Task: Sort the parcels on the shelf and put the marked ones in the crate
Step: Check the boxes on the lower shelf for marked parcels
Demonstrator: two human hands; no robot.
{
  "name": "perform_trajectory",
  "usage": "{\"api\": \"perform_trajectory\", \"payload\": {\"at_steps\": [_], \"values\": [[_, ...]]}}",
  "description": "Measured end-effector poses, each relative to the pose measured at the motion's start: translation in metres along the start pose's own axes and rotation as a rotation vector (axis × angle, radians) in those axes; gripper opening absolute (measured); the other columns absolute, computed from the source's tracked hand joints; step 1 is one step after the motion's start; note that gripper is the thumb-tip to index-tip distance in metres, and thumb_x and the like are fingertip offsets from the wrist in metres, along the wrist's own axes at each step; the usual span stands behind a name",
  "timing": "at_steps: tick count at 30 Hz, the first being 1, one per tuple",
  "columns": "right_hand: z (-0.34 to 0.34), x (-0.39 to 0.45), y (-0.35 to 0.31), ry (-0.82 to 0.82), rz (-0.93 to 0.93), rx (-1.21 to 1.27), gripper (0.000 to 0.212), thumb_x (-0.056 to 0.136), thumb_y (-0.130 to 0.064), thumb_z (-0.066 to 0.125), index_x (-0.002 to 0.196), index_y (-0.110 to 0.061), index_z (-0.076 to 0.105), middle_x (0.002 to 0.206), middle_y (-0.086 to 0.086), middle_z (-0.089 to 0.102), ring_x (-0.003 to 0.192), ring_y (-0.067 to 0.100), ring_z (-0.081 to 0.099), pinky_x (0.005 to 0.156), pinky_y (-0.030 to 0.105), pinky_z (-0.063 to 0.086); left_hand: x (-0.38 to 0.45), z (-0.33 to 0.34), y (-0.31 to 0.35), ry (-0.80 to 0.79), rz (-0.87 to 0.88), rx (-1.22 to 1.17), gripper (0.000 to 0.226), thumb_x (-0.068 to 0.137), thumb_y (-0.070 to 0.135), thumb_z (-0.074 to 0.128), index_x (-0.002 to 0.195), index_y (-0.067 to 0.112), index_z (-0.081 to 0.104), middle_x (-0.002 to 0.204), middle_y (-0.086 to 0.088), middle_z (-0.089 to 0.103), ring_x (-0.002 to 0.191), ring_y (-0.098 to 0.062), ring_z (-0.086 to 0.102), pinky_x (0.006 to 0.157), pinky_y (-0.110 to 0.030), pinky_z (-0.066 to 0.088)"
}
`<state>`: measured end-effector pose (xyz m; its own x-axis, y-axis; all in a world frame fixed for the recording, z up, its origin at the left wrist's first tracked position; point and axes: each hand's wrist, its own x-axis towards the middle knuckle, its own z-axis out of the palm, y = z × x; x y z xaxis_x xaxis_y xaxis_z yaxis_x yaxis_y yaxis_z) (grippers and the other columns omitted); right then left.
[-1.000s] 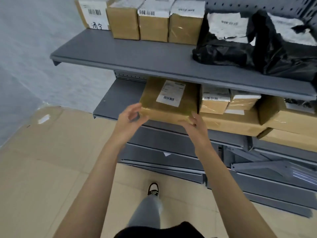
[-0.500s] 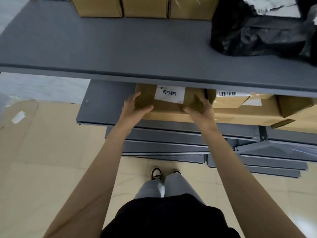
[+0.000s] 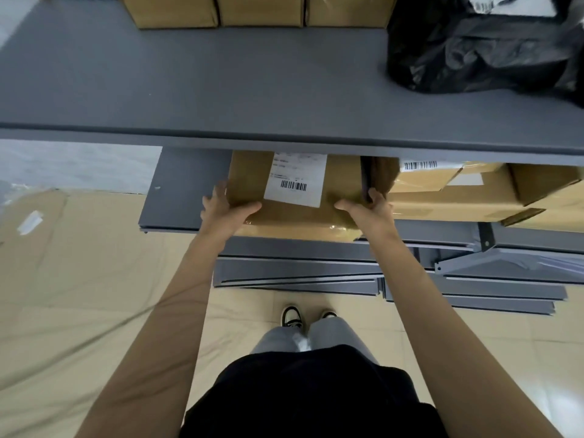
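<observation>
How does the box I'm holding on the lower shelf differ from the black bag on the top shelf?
The held box is tan cardboard with flat sides and crisp edges; the black bag is dark, glossy, crumpled plastic. The box is gripped by the left hand and right hand; nothing touches the bag. The box sits on the lower shelf, the bag on the top shelf. Both carry a white label.
</observation>
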<state>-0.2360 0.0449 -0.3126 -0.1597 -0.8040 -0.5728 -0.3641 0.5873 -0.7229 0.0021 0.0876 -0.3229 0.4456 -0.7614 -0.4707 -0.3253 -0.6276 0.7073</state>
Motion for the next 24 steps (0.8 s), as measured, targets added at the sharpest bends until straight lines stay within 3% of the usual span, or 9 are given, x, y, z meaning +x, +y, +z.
{"api": "perform_trajectory", "payload": {"at_steps": [2, 6, 8, 12, 14, 17, 20, 24], "values": [[0.008, -0.006, 0.005, 0.005, 0.042, -0.044, 0.068, 0.072, -0.039, 0.073, 0.131, -0.018, 0.046, 0.139, 0.010, 0.032, 0.129, 0.034, 0.034, 0.107, 0.044, 0.035, -0.006, -0.010, -0.011, 0.031, -0.079, -0.006, 0.077, 0.070, 0.039, 0.075, 0.133, 0.019, 0.037, 0.134, -0.011, 0.037, 0.125, -0.032, 0.036, 0.103, -0.049, 0.036], [0.016, -0.012, 0.013, -0.031, 0.072, 0.069, 0.072, 0.070, -0.037, 0.076, 0.126, -0.015, 0.039, 0.131, 0.010, 0.040, 0.114, 0.027, 0.046, 0.095, 0.039, 0.041, -0.024, -0.020, -0.025, -0.041, -0.146, -0.085, 0.070, 0.068, 0.037, 0.078, 0.126, 0.017, 0.044, 0.127, -0.008, 0.049, 0.116, -0.028, 0.048, 0.094, -0.044, 0.046], [0.019, -0.016, 0.016, -0.072, 0.057, 0.172, 0.068, 0.069, -0.032, 0.078, 0.119, -0.014, 0.035, 0.123, 0.007, 0.049, 0.095, 0.017, 0.051, 0.083, 0.032, 0.042, -0.033, -0.021, -0.025, -0.035, -0.167, -0.206, 0.067, 0.068, 0.028, 0.080, 0.122, 0.014, 0.043, 0.113, -0.002, 0.057, 0.098, -0.018, 0.057, 0.071, -0.029, 0.050], [0.016, -0.024, 0.027, -0.143, 0.044, 0.171, 0.078, 0.066, -0.028, 0.079, 0.129, -0.020, 0.034, 0.128, 0.006, 0.048, 0.111, 0.026, 0.053, 0.097, 0.041, 0.046, -0.056, -0.020, -0.024, -0.071, -0.167, -0.291, 0.055, 0.068, 0.010, 0.079, 0.112, 0.014, 0.046, 0.091, 0.005, 0.061, 0.074, -0.008, 0.059, 0.041, -0.016, 0.046], [0.009, -0.029, 0.032, -0.149, 0.024, 0.166, 0.070, 0.067, -0.027, 0.078, 0.125, -0.025, 0.039, 0.128, 0.006, 0.046, 0.110, 0.028, 0.053, 0.098, 0.043, 0.046, -0.067, -0.018, -0.026, -0.078, -0.142, -0.315, 0.044, 0.067, 0.001, 0.077, 0.101, 0.013, 0.052, 0.089, 0.003, 0.064, 0.064, -0.007, 0.065, 0.039, -0.013, 0.045], [-0.004, -0.036, 0.040, -0.131, -0.046, 0.120, 0.082, 0.069, -0.029, 0.076, 0.139, -0.028, 0.033, 0.120, 0.000, 0.035, 0.116, 0.026, 0.047, 0.101, 0.039, 0.042, -0.086, -0.010, -0.024, -0.024, -0.109, -0.368, 0.042, 0.064, -0.006, 0.076, 0.090, 0.017, 0.052, 0.082, 0.006, 0.064, 0.053, 0.001, 0.064, 0.041, -0.012, 0.046], [-0.017, -0.044, 0.046, -0.106, -0.086, 0.056, 0.089, 0.070, -0.031, 0.074, 0.145, -0.029, 0.026, 0.125, 0.000, 0.031, 0.124, 0.026, 0.040, 0.105, 0.040, 0.037, -0.102, 0.000, -0.021, 0.039, -0.080, -0.393, 0.039, 0.065, -0.011, 0.073, 0.079, 0.017, 0.051, 0.061, 0.012, 0.066, 0.048, 0.002, 0.062, 0.039, -0.013, 0.045], [-0.027, -0.049, 0.057, -0.115, -0.112, 0.086, 0.087, 0.071, -0.027, 0.074, 0.144, -0.028, 0.029, 0.134, 0.001, 0.030, 0.128, 0.026, 0.036, 0.108, 0.045, 0.035, -0.111, 0.008, -0.019, 0.065, -0.117, -0.436, 0.059, 0.065, -0.010, 0.074, 0.109, 0.013, 0.041, 0.089, 0.009, 0.056, 0.068, -0.004, 0.061, 0.045, -0.017, 0.048]]}}
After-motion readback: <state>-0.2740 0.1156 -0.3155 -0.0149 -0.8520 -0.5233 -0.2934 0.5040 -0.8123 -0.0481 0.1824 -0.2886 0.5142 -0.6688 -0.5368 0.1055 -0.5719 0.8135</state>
